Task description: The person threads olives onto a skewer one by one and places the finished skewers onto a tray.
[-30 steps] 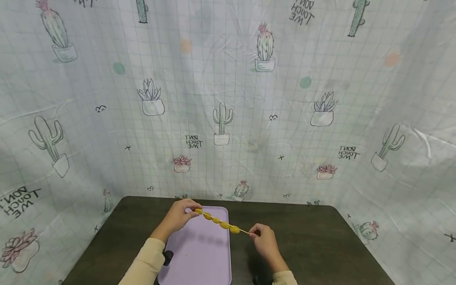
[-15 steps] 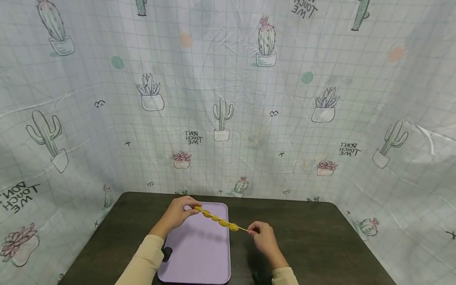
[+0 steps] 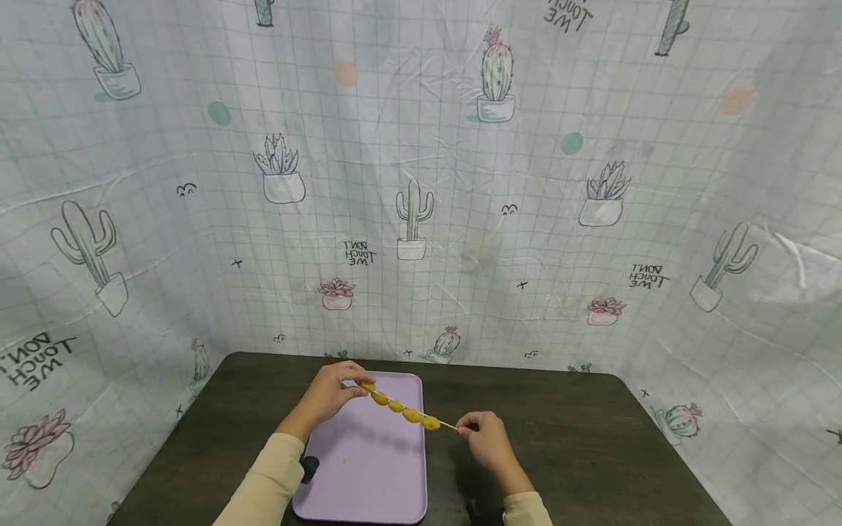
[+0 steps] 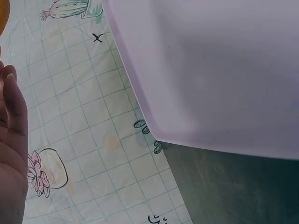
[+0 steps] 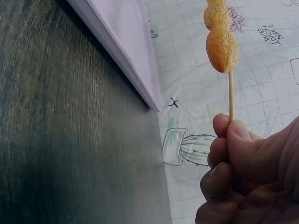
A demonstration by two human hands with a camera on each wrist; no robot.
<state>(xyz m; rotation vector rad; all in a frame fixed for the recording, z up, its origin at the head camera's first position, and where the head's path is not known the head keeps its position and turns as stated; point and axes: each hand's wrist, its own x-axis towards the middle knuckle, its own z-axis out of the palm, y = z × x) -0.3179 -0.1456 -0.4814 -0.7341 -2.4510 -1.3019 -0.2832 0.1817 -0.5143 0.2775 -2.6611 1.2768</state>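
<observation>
A wooden skewer threaded with several golden-yellow, wrinkled oval food pieces is held slantwise above a lilac tray. My right hand pinches the bare stick end between thumb and forefinger, just past the tray's right rim. At the other end, my left hand pinches the farthest piece with thumb and fingertips. In the right wrist view the thumb presses the thin stick, other fingers curled below it. Only part of the left hand shows at the edge of the left wrist view.
The lilac tray lies on a dark wooden table, left of the middle. A tiny yellow crumb lies on it. Behind and at both sides hangs a pale curtain printed with cacti. A black strap piece sits at the left wrist.
The view has tipped down and back slightly. Both hands keep their hold on the skewer, and the pieces look slightly turned about the stick.
</observation>
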